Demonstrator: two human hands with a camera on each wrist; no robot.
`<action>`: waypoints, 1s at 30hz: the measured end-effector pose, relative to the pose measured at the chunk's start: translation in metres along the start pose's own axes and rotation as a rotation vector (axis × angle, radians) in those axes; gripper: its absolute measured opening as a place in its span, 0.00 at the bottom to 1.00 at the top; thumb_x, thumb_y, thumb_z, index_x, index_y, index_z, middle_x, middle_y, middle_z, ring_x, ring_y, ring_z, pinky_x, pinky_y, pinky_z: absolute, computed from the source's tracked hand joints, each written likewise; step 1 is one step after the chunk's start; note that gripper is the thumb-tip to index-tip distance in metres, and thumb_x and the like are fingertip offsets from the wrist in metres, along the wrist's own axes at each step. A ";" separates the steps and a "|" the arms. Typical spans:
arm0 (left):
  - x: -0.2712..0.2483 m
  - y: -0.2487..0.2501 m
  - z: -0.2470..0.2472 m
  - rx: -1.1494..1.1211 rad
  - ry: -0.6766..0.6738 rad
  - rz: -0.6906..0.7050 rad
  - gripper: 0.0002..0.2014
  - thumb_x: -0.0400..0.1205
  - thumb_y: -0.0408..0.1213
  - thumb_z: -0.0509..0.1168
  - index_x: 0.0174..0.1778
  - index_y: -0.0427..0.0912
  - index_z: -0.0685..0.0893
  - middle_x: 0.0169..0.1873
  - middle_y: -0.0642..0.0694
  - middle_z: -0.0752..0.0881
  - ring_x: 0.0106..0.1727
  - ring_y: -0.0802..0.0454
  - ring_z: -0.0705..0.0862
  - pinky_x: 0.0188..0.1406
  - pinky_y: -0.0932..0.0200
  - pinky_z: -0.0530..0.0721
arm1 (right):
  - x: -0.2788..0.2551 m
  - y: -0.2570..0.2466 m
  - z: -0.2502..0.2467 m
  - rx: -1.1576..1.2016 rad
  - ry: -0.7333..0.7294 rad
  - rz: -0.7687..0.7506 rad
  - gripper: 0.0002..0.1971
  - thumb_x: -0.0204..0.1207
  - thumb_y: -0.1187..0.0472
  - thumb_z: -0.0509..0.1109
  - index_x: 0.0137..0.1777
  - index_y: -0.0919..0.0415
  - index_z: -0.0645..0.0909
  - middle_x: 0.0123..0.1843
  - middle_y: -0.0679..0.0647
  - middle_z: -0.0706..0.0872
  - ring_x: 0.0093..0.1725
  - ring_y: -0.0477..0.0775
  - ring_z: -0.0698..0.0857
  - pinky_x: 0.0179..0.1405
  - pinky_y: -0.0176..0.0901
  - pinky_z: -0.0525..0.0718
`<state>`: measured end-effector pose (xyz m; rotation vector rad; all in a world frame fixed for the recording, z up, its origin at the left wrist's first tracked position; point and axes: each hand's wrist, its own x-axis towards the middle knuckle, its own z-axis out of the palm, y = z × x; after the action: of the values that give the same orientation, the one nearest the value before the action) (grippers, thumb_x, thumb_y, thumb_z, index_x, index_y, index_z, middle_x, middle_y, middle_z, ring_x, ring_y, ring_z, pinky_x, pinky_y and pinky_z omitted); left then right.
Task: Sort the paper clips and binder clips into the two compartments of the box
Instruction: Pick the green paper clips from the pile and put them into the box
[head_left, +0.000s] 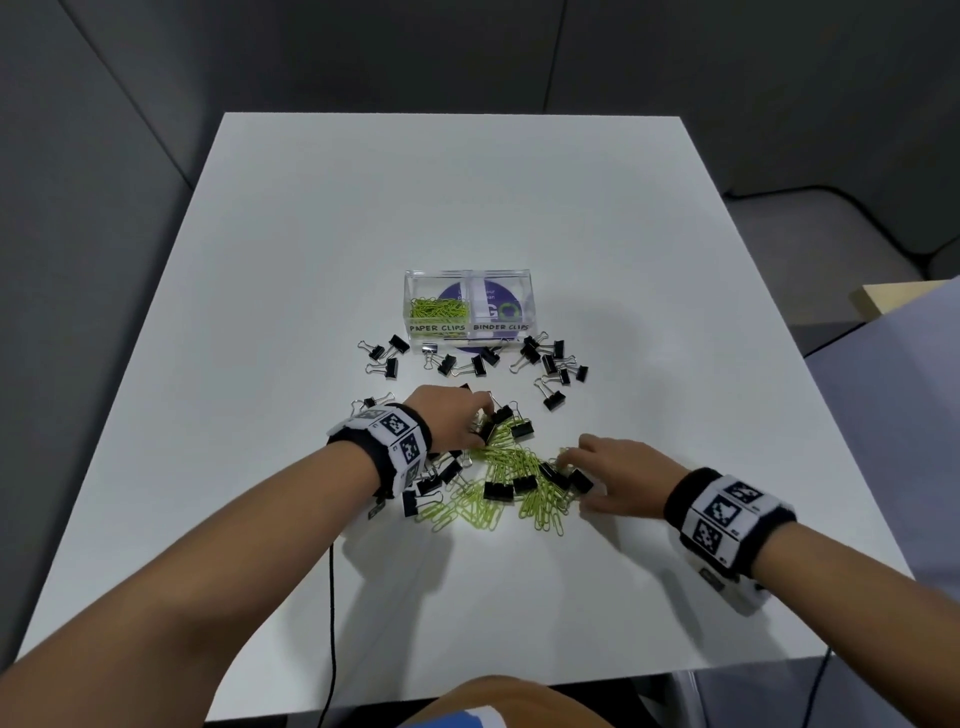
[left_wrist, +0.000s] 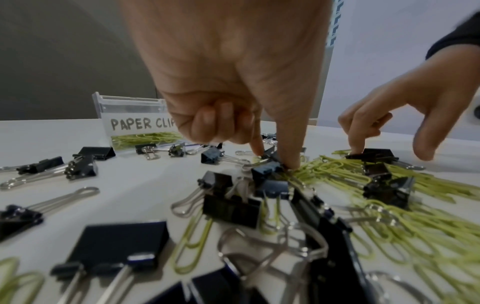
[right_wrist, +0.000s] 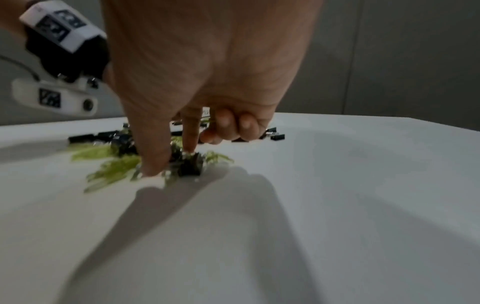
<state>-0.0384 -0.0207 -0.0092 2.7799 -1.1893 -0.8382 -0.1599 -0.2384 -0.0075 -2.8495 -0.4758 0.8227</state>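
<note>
A clear two-compartment box (head_left: 467, 274) stands mid-table. Its left half, labelled PAPER CLIPS (left_wrist: 130, 115), holds green paper clips (head_left: 440, 307); the right half, labelled BINDER CLIPS, holds none. A mixed pile of green paper clips (head_left: 511, 462) and black binder clips lies between my hands. My left hand (head_left: 485, 415) (left_wrist: 275, 160) pinches a binder clip (left_wrist: 269, 167) at the pile's far left between thumb and forefinger. My right hand (head_left: 574, 480) (right_wrist: 172, 162) touches another binder clip (right_wrist: 191, 164) (left_wrist: 376, 154) with its forefinger, while the thumb stays apart from it.
Several loose binder clips (head_left: 550, 364) lie in a row just in front of the box, and more (head_left: 431, 483) sit under my left wrist. A black cable (head_left: 331, 597) runs off the near table edge. A beige block (head_left: 893, 296) stands beyond the right edge.
</note>
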 end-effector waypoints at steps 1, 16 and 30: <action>0.001 0.000 0.001 0.001 0.003 0.004 0.22 0.81 0.49 0.63 0.70 0.48 0.72 0.61 0.47 0.83 0.59 0.47 0.82 0.51 0.54 0.80 | 0.001 -0.001 0.003 -0.017 0.002 0.000 0.23 0.76 0.52 0.68 0.70 0.53 0.69 0.62 0.51 0.77 0.52 0.54 0.81 0.42 0.37 0.70; -0.019 -0.017 0.004 -0.018 0.104 0.001 0.19 0.81 0.50 0.59 0.64 0.44 0.76 0.52 0.47 0.87 0.49 0.49 0.84 0.44 0.58 0.77 | 0.038 -0.025 0.004 -0.002 0.017 -0.063 0.19 0.78 0.51 0.65 0.65 0.59 0.70 0.63 0.53 0.79 0.50 0.57 0.84 0.42 0.43 0.77; 0.013 -0.052 -0.023 0.026 0.214 -0.226 0.13 0.83 0.44 0.58 0.61 0.44 0.76 0.50 0.47 0.86 0.48 0.48 0.85 0.45 0.55 0.85 | 0.042 -0.007 0.000 -0.210 0.240 -0.219 0.13 0.70 0.51 0.56 0.34 0.56 0.78 0.27 0.49 0.79 0.15 0.51 0.74 0.15 0.33 0.61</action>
<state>0.0151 0.0029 -0.0065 2.9716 -0.8731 -0.5172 -0.1285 -0.2174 -0.0265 -2.9563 -0.8651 0.4084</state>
